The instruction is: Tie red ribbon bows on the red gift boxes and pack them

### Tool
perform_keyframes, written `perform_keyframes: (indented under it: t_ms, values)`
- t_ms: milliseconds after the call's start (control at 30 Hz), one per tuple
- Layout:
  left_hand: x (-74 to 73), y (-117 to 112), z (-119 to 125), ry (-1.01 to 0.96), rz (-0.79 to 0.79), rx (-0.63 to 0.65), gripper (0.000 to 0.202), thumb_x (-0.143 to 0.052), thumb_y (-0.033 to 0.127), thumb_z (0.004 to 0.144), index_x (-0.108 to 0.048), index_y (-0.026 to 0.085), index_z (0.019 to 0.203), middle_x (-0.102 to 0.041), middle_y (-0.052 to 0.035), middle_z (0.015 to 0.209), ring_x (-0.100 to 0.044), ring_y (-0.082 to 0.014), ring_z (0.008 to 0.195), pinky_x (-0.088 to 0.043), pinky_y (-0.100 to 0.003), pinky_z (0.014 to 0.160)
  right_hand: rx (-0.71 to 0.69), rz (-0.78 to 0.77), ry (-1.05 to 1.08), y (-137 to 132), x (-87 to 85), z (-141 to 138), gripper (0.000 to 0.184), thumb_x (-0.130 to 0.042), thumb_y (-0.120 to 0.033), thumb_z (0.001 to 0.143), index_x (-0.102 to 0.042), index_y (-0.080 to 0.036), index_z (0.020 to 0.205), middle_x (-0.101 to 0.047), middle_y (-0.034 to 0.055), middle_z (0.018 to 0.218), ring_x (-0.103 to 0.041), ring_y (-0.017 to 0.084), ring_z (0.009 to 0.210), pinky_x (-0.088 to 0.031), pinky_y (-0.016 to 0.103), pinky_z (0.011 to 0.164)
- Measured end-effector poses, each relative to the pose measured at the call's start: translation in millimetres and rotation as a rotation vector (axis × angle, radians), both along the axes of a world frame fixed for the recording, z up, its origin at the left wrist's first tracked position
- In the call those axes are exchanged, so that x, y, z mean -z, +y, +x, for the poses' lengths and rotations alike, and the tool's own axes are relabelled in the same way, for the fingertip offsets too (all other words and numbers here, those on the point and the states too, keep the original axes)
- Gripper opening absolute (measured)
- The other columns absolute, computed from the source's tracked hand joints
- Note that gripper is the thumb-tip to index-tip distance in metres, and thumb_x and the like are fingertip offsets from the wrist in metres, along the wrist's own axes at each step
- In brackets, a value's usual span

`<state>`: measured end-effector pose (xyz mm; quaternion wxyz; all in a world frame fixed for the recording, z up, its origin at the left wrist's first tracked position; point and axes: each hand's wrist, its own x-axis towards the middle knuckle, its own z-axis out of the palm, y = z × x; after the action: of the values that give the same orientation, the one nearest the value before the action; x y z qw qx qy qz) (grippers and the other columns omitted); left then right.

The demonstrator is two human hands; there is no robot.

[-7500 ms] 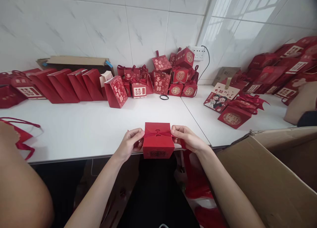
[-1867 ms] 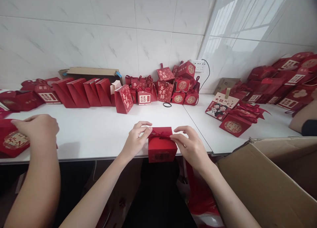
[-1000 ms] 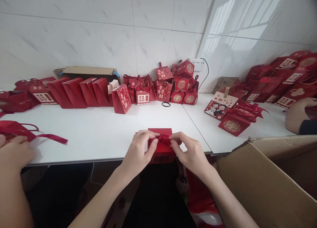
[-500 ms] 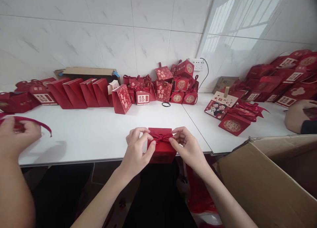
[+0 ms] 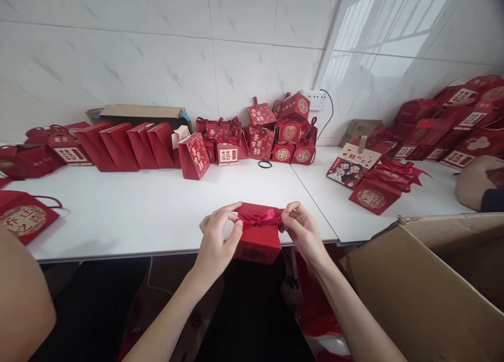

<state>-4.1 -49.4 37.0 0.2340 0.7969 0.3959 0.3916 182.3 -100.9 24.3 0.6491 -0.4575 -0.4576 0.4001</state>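
Note:
A red gift box (image 5: 258, 246) stands at the table's front edge in front of me, its front face overhanging slightly. Across its top runs a dark red satin ribbon (image 5: 262, 217), tied in a bow at the middle. At the box's left side, my left hand (image 5: 221, 228) pinches the ribbon's left part between thumb and forefinger. My right hand (image 5: 300, 225) pinches the right loop and holds it out past the box's right edge. The fingertips partly cover both ends of the ribbon.
Several red boxes (image 5: 260, 141) line the wall behind, near a black ring (image 5: 265, 164). A large open cardboard box (image 5: 425, 278) takes up the right front. On the left, a co-worker's arm (image 5: 23, 294) is beside another red box (image 5: 29, 215); another person's hand (image 5: 474, 183) shows at right.
My right hand has moved outward, drawing the bow's right loop wider. On the left, the co-worker's hand has dropped from view, and a red box with a gold emblem now shows there.

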Motion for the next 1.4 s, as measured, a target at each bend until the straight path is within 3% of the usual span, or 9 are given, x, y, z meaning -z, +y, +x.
perform_keyframes:
  t_ms: [100,233,467,633,800,1000,1133,1200,1400]
  values:
    - [-0.7,1,-1,0.024,0.029,-0.002,0.015,-0.041,0.028,0.087,-0.050,0.022,0.078,-0.055,-0.0027,0.124,-0.048,-0.0228,0.117,-0.027,-0.047,0.101,0.071,-0.025,-0.216,0,-7.7,13,0.012,-0.052,-0.031,0.077,-0.051,-0.020,0.077,-0.048,-0.0017,0.069,-0.044,0.012,0.062,-0.037,0.026,0.060]
    - [-2.3,1,-1,0.020,0.095,-0.034,0.015,-0.045,0.031,0.086,-0.054,0.022,0.077,-0.054,-0.0039,0.118,-0.045,-0.0247,0.116,-0.029,-0.047,0.098,0.226,0.018,-0.600,11,-37.8,14,0.019,-0.047,-0.035,0.082,-0.057,-0.019,0.076,-0.055,0.0032,0.082,-0.051,0.015,0.074,-0.041,0.029,0.068]
    - [-5.0,0,7,0.054,0.177,-0.068,0.014,-0.053,0.029,0.082,-0.052,0.020,0.070,-0.053,-0.0034,0.091,-0.048,-0.0209,0.091,-0.039,-0.041,0.085,-0.187,-0.038,-1.046,44,-67.2,-17,0.014,-0.060,-0.029,0.079,-0.065,-0.017,0.074,-0.060,0.0059,0.088,-0.057,0.016,0.081,-0.043,0.030,0.078]
    - [-2.3,1,10,-0.021,0.173,0.010,0.010,-0.051,0.016,0.079,-0.045,0.020,0.073,-0.049,-0.0021,0.082,-0.047,-0.0175,0.084,-0.044,-0.032,0.076,-0.255,-0.087,-0.938,51,-62.6,-17,0.009,-0.057,-0.021,0.076,-0.063,-0.017,0.070,-0.064,0.0029,0.083,-0.059,0.014,0.078,-0.044,0.027,0.073]
    - [-2.7,0,12,0.012,0.169,0.109,0.020,-0.044,0.011,0.082,-0.055,0.021,0.095,-0.055,-0.0028,0.092,-0.046,-0.0186,0.090,-0.042,-0.037,0.084,-0.172,-0.143,-0.780,53,-56.1,-13,0.012,-0.054,-0.026,0.079,-0.059,-0.017,0.072,-0.065,0.0013,0.076,-0.060,0.014,0.073,-0.045,0.026,0.069]
    - [-4.6,0,13,0.035,0.197,0.112,0.023,-0.042,0.012,0.083,-0.058,0.022,0.095,-0.059,-0.0032,0.094,-0.048,-0.0197,0.091,-0.039,-0.040,0.087,-0.084,-0.143,-0.754,57,-51.1,-17,0.011,-0.054,-0.026,0.080,-0.056,-0.017,0.074,-0.065,0.0015,0.077,-0.059,0.013,0.071,-0.044,0.025,0.067]
    - [-5.3,-1,12,0.039,0.187,0.128,0.018,-0.041,0.011,0.083,-0.055,0.021,0.089,-0.061,-0.0027,0.095,-0.051,-0.0197,0.097,-0.037,-0.040,0.089,0.114,-0.085,-0.666,41,-49.6,-4,0.021,-0.052,-0.038,0.083,-0.054,-0.018,0.087,-0.064,0.0037,0.085,-0.059,0.014,0.079,-0.044,0.027,0.071]
    - [-5.5,-1,12,0.033,0.157,0.159,0.018,-0.040,0.012,0.084,-0.054,0.022,0.087,-0.062,-0.0024,0.096,-0.053,-0.0194,0.099,-0.037,-0.040,0.091,0.142,-0.136,-0.669,27,-45.6,7,0.033,-0.046,-0.049,0.085,-0.055,-0.017,0.080,-0.063,0.0042,0.081,-0.057,0.016,0.077,-0.044,0.028,0.070]
    - [-4.1,2,14,-0.041,0.111,0.231,0.023,-0.037,0.012,0.085,-0.056,0.021,0.095,-0.062,-0.0038,0.104,-0.053,-0.0182,0.108,-0.039,-0.039,0.098,-0.283,-0.416,-0.479,-2,-22.7,25,0.052,-0.045,-0.065,0.079,-0.060,-0.015,0.073,-0.062,0.0049,0.072,-0.057,0.016,0.070,-0.046,0.031,0.069]
